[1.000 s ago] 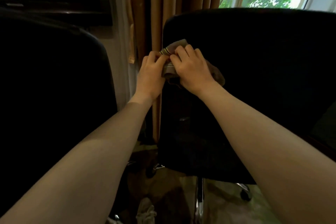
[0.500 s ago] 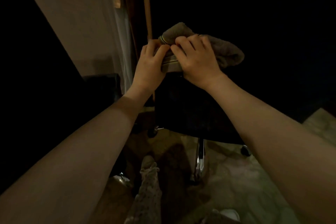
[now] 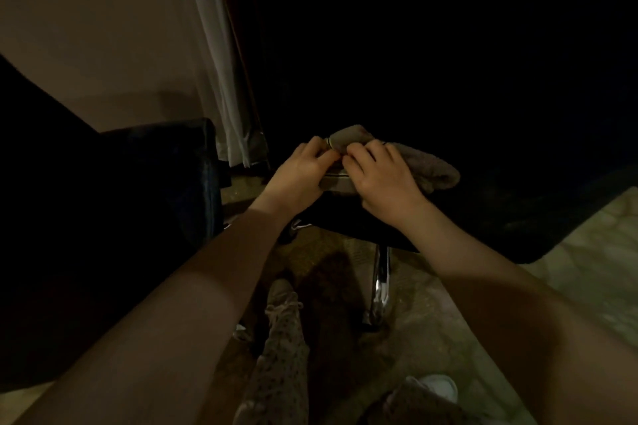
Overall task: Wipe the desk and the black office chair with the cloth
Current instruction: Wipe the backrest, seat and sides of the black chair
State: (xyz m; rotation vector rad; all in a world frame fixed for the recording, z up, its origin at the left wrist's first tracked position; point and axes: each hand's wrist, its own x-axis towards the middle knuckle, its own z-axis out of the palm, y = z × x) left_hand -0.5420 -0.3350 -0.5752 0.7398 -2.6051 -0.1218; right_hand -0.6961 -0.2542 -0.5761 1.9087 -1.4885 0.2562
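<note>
A grey-brown cloth point(image 3: 428, 166) is pressed against the lower left edge of the black office chair point(image 3: 448, 86), which fills the dark right half of the view. My left hand point(image 3: 297, 172) pinches the cloth's striped corner from the left. My right hand point(image 3: 383, 179) lies on top of the cloth with fingers curled over it. Both hands touch each other at the fingertips. The chair's chrome leg point(image 3: 379, 290) shows below my right wrist. The desk is not in view.
A second dark chair point(image 3: 103, 224) stands close on the left. A white curtain point(image 3: 221, 79) and a beige wall point(image 3: 86, 21) are behind it. My legs in spotted trousers point(image 3: 279, 348) and a white shoe point(image 3: 438, 386) stand on the patterned floor.
Both hands have slid the cloth down the chair's left edge from near its top to its lower part. The view has tilted down, so the window is gone and the floor shows.
</note>
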